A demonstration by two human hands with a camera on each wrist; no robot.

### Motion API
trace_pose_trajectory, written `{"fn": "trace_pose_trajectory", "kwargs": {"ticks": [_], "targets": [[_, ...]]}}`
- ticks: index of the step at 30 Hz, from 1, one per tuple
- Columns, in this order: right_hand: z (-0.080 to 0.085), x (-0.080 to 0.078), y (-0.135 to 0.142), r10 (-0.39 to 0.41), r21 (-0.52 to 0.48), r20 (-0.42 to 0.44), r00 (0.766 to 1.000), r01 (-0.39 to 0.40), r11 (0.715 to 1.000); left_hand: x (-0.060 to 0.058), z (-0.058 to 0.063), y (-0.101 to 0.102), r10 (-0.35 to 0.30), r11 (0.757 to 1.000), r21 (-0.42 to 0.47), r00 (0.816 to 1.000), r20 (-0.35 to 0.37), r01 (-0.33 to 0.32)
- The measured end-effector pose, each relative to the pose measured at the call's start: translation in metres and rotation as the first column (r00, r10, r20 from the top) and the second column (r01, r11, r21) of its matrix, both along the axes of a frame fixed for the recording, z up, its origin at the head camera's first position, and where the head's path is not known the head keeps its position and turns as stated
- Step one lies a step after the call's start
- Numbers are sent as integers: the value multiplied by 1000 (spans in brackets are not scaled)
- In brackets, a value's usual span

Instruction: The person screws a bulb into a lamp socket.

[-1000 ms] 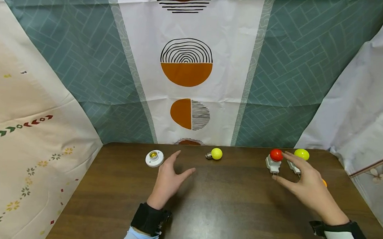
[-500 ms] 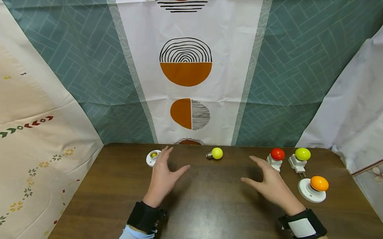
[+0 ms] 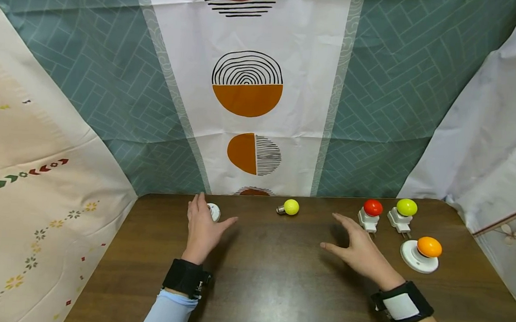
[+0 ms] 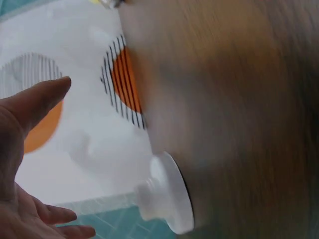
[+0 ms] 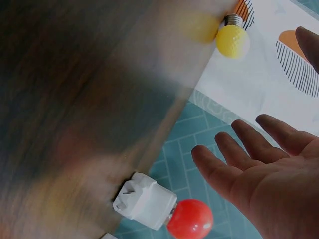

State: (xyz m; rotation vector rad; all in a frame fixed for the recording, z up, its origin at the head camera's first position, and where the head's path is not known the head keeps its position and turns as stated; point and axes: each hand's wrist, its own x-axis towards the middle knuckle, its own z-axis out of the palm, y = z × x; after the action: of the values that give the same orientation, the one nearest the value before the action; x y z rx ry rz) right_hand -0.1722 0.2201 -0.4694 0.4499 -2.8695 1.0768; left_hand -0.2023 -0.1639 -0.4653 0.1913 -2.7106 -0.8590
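Observation:
My left hand [image 3: 202,231] hovers over the table with thumb spread from the fingers, holding nothing. Just beyond it sits a round white lamp holder [image 3: 214,211], partly hidden by the hand; its stepped white side [image 4: 169,194] shows in the left wrist view. My right hand [image 3: 362,251] is also raised, fingers extended and nothing in them. Between the hands, farther back, a yellow bulb [image 3: 291,207] lies on its side, its metal screw base to the left. A red bulb [image 3: 373,208] in a white plug-in socket [image 3: 367,221] stands right of the right hand.
At the back right, a yellow-green bulb [image 3: 406,207] sits in another white plug-in socket [image 3: 399,221]. Nearer, an orange bulb [image 3: 429,247] is fitted in a round white holder [image 3: 412,259]. A patterned cloth [image 3: 265,103] hangs behind the brown wooden table [image 3: 273,278].
My right hand has moved left, away from the red bulb, uncovering the orange bulb and its holder. My left hand has shifted left, partly covering the white lamp holder.

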Motion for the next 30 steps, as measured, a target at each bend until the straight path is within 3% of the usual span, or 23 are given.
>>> {"fn": "trace_pose_trajectory", "kwargs": {"ticks": [8, 17, 25, 30], "targets": [[-1, 0, -2, -7, -13, 33, 999, 7, 1000, -12, -11, -21, 92, 992, -103, 989, 118, -80], [-2, -1, -4, -16, -61, 82, 996, 21, 998, -17, -14, -27, 99, 991, -112, 945, 310, -67], [1, -1, -4, -24, -134, 128, 992, 42, 990, -21, -15, -27, 89, 991, -125, 924, 371, -45], [1, -2, -4, 5, -225, 151, 988, 29, 974, -21, -15, -26, 101, 987, -151, 923, 372, -47]]}}
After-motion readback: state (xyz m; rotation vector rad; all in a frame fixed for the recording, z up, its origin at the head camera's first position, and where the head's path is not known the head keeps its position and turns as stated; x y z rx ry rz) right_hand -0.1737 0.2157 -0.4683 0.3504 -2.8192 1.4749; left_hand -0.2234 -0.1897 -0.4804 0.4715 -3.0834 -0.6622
